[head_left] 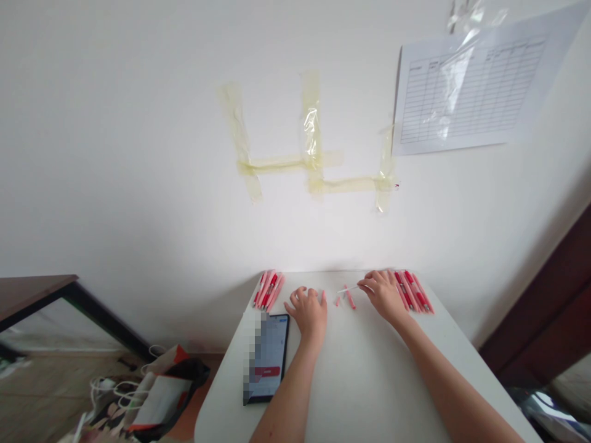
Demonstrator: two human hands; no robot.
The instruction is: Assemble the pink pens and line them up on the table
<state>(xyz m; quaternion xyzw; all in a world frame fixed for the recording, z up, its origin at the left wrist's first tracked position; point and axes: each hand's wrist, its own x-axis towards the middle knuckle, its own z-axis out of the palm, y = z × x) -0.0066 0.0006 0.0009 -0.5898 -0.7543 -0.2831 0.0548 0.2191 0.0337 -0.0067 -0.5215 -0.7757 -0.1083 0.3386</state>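
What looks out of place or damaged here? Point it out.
Yellowish tape strips on the wall look odd: wrinkled and laid in uneven steps. On the white table, loose pink pieces lie scattered, unlike the pens grouped at either side.

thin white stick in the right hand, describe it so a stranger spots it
On the white table, look toward its far edge for the right hand, beside the right-hand group of pens. The thin white stick juts leftward from that hand. Its white, slender form sets it apart from the pink pieces lying nearby.
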